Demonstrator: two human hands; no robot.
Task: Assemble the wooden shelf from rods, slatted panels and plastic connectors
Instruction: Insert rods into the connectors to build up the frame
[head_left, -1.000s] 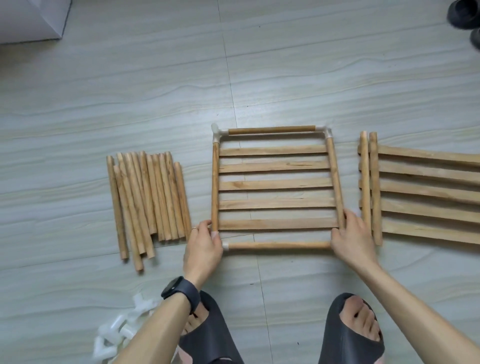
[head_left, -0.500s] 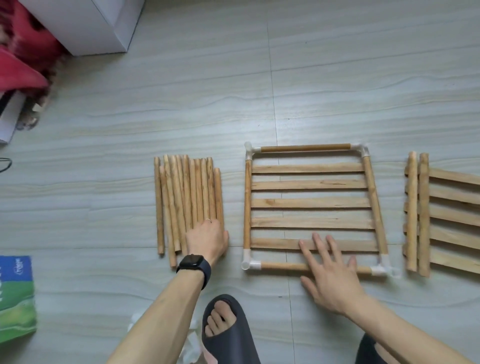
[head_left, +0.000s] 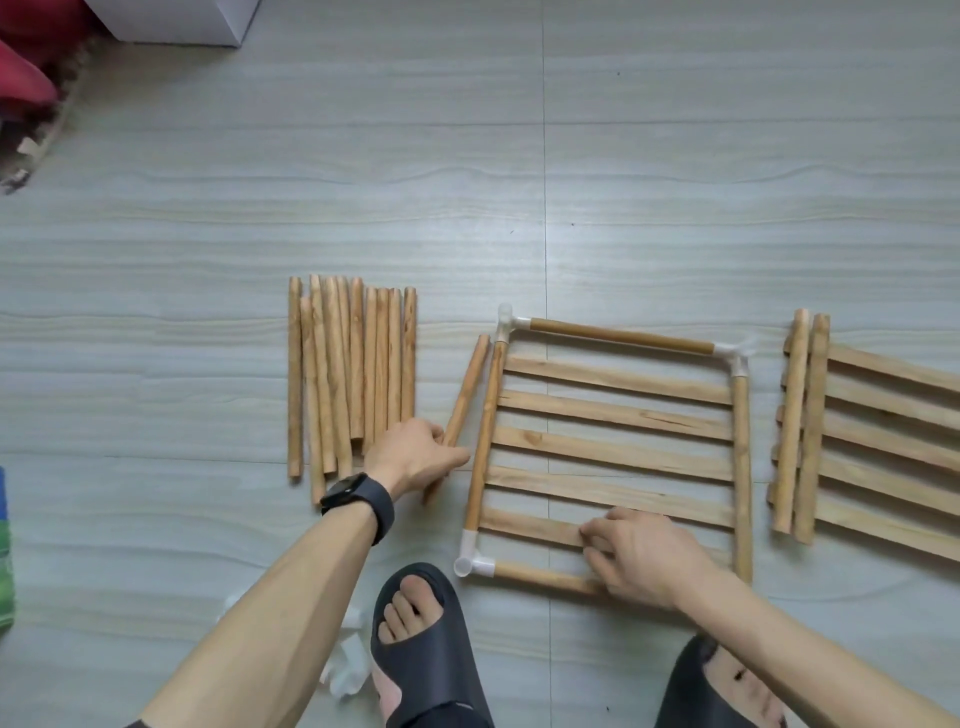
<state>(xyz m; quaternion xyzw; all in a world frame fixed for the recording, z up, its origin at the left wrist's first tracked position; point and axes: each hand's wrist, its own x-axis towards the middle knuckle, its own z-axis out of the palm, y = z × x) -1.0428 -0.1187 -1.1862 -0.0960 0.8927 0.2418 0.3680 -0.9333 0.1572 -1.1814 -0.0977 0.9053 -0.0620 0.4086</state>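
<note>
A slatted panel framed by rods and white corner connectors lies on the floor at centre right. My left hand grips one loose wooden rod, held slanted just left of the frame. To the left lies a row of several more rods. My right hand rests on the frame's near rod and lowest slat, fingers curled over them. A second slatted panel with two rods on it lies at the right edge.
My two feet in dark slippers are near the bottom edge. Spare white connectors lie beside my left foot, partly hidden by my arm. A white box and red fabric sit top left.
My left hand has picked one rod out of the pile and drawn it toward the frame. My right hand shifted onto the frame's near rod. The view moved left.
</note>
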